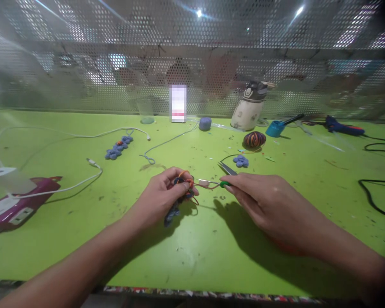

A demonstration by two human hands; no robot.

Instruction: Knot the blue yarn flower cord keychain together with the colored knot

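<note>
My left hand [167, 188] pinches a small crocheted piece [188, 185] of orange and dark blue yarn, with a blue-grey part [171, 215] hanging below it. My right hand [263, 194] is closed on a crochet hook [225, 184] with a green handle, its thin metal shaft pointing left at the crocheted piece. Scissor blades [227, 168] also stick out from between the right fingers. Orange yarn runs between the two hands. Just beyond the right hand lies a blue crocheted flower [241, 161], with a dark orange-striped yarn ball [254, 139] behind it.
On the green table [131, 256] are joined blue flowers [118, 148], a blue yarn ball [205, 124], a bottle [249, 109], a blue pot [275, 128], a glue gun [345, 127], a lit phone [178, 102] and a purple power strip [25, 203] with white cables. A perforated metal screen [199, 55] stands behind.
</note>
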